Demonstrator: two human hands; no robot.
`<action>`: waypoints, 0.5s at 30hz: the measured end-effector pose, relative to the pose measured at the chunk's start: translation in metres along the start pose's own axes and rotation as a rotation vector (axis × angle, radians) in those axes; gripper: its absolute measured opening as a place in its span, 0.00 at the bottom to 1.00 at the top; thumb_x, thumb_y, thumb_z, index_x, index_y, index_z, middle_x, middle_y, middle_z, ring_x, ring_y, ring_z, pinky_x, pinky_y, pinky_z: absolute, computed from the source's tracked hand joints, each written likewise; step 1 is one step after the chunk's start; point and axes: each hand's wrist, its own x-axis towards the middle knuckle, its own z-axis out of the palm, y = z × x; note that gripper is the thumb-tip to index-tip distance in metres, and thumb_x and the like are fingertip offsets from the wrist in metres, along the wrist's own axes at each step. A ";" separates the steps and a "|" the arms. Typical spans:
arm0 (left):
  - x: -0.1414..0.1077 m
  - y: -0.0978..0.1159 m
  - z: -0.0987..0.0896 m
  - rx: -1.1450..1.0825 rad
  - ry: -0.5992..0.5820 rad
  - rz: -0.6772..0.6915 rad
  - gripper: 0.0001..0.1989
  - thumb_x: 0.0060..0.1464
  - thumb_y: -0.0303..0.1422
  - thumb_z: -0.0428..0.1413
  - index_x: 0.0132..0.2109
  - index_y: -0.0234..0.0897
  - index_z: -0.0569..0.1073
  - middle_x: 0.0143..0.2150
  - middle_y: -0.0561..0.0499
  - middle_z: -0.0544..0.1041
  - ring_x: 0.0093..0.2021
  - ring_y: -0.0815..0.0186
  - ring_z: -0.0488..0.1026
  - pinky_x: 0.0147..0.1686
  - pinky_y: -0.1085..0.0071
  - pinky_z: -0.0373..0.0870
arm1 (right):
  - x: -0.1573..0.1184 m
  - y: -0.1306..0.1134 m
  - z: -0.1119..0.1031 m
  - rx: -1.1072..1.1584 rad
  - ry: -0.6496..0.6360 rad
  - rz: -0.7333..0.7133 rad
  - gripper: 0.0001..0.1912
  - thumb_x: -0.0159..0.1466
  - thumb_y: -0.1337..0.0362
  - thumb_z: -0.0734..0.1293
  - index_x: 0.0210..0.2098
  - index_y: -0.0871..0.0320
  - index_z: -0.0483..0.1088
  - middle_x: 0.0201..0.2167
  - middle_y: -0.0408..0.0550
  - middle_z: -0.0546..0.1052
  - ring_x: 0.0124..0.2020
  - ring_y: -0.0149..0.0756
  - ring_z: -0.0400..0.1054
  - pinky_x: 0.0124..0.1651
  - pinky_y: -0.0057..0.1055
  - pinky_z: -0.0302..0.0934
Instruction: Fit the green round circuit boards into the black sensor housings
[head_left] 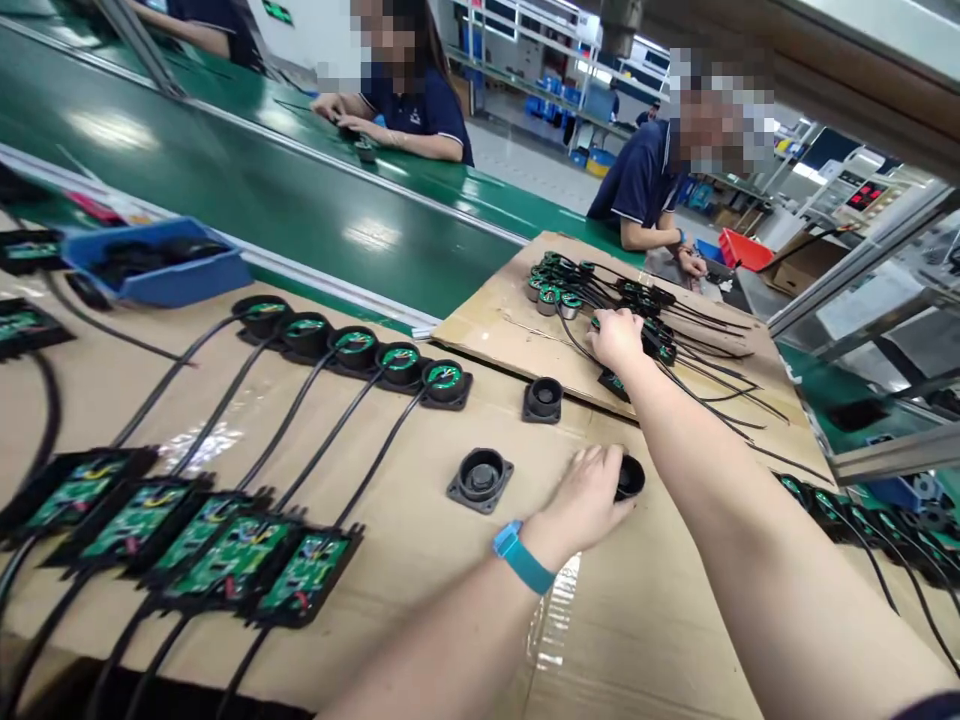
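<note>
My left hand [589, 500], with a blue band at the wrist, is closed around a black round housing [631, 478] resting on the cardboard. Two more black housings with square flanges lie nearby: one housing [481, 478] to the left of that hand, another housing [543, 398] farther back. Stretched forward, my right hand [619, 340] has its fingers curled over a green circuit board in the pile of cabled circuit boards [660, 340]; its fingertips are partly hidden. Round boards in metal cups [551, 298] lie just beyond it.
Several round housings [352, 348] with wired boards stand in a row at left, cabled to rectangular board cases [307, 575]. A blue bin [157, 262] holds black parts. Behind runs a green conveyor [300, 215]. Co-workers sit across it, one person [420, 110] with hands on a part.
</note>
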 end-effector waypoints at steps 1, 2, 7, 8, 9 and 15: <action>0.000 0.000 0.000 -0.009 0.001 0.003 0.19 0.55 0.32 0.61 0.51 0.39 0.64 0.49 0.41 0.74 0.52 0.49 0.71 0.54 0.51 0.68 | 0.003 -0.001 0.002 0.004 -0.009 0.007 0.16 0.68 0.66 0.64 0.53 0.65 0.71 0.52 0.65 0.76 0.59 0.57 0.59 0.61 0.53 0.46; 0.000 0.001 0.000 -0.018 0.000 0.009 0.19 0.55 0.33 0.61 0.51 0.39 0.65 0.49 0.41 0.74 0.52 0.49 0.71 0.54 0.50 0.68 | 0.005 -0.002 0.003 0.009 -0.007 0.021 0.14 0.68 0.67 0.63 0.51 0.65 0.72 0.51 0.65 0.76 0.59 0.56 0.59 0.61 0.53 0.46; -0.002 0.003 0.000 -0.059 0.012 0.007 0.23 0.55 0.33 0.60 0.55 0.38 0.63 0.52 0.39 0.73 0.56 0.47 0.69 0.58 0.48 0.65 | 0.004 -0.001 -0.003 0.078 0.033 0.100 0.16 0.65 0.67 0.66 0.52 0.67 0.70 0.49 0.65 0.75 0.58 0.55 0.60 0.62 0.50 0.47; -0.002 0.003 0.001 -0.070 0.018 -0.001 0.22 0.55 0.33 0.60 0.55 0.38 0.63 0.52 0.40 0.73 0.56 0.48 0.70 0.58 0.48 0.65 | 0.001 -0.001 -0.005 0.103 0.048 0.113 0.18 0.64 0.67 0.67 0.52 0.67 0.69 0.49 0.65 0.75 0.58 0.55 0.61 0.61 0.48 0.49; -0.003 0.003 0.002 -0.080 0.024 -0.008 0.21 0.55 0.33 0.60 0.54 0.38 0.63 0.51 0.40 0.73 0.56 0.48 0.70 0.58 0.49 0.66 | -0.002 -0.002 -0.007 0.131 0.065 0.123 0.19 0.64 0.67 0.68 0.54 0.67 0.67 0.49 0.64 0.75 0.58 0.54 0.62 0.61 0.47 0.51; -0.001 -0.005 0.009 -0.102 0.094 0.013 0.21 0.53 0.34 0.63 0.51 0.40 0.65 0.48 0.43 0.74 0.52 0.50 0.72 0.54 0.51 0.69 | -0.044 -0.002 -0.030 0.449 0.256 0.104 0.29 0.67 0.63 0.66 0.64 0.63 0.54 0.58 0.58 0.73 0.59 0.41 0.66 0.62 0.38 0.60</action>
